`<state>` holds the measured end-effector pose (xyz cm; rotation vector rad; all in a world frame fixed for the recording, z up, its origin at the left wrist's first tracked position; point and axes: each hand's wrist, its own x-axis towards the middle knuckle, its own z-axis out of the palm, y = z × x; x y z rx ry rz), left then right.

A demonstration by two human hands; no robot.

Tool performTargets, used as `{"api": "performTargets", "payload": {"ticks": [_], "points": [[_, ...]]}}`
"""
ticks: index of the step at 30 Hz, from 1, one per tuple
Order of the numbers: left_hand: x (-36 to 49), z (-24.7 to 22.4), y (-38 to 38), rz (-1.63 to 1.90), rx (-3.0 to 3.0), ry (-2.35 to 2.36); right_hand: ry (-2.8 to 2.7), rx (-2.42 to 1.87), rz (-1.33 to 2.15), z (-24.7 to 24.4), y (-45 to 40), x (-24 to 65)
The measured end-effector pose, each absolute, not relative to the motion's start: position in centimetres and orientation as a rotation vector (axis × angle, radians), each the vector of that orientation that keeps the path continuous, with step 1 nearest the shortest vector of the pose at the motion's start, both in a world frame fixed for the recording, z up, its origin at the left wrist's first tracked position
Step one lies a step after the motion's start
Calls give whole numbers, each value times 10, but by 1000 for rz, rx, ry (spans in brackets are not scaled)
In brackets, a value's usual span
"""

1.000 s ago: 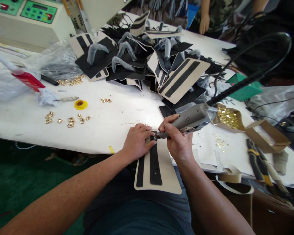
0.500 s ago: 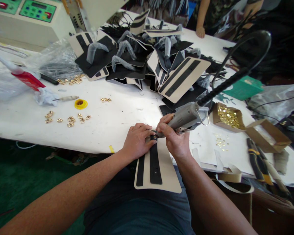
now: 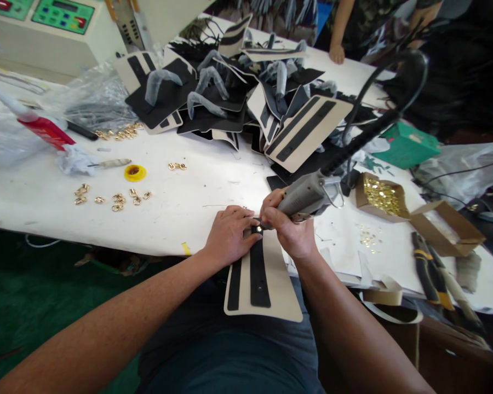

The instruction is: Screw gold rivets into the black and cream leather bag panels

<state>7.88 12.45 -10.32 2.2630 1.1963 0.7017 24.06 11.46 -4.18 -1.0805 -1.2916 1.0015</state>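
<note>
A beige panel (image 3: 284, 295) with two black strips lies over the table's front edge, its near end hanging above my lap. My left hand (image 3: 230, 234) holds it down near the far end, thumb and index finger on either side of a small shiny metal fitting (image 3: 259, 229) on the longer black strip (image 3: 259, 268). In my right hand (image 3: 290, 227) is a grey corded electric screwdriver (image 3: 306, 196), tilted with its tip down beside that fitting. My fingers hide the very tip. A thick black cable (image 3: 365, 137) rises from the screwdriver's back end.
A pile of black and beige panels (image 3: 308, 134) with wrapped handles covers the back. Gold clasps (image 3: 118, 201), a yellow tape roll (image 3: 135, 173) and a red bottle (image 3: 45, 131) lie left. Right are a box of gold pieces (image 3: 382, 196) and pliers (image 3: 429, 271). Another person's hand (image 3: 337, 53) rests beyond.
The screwdriver's back end and its cable have shifted a little left and down. The metal fitting now shines brighter. My left hand keeps nearly the same place on the panel.
</note>
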Motion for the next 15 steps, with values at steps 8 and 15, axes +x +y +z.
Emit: {"api": "performTargets", "payload": {"ticks": [8,15], "points": [[79,-102,125,651,2272,1195,-1263,-1119,967,-37,116,233],[79,-100,124,659,2274,1196,-1247,-1117,940,-40,117,236]]}}
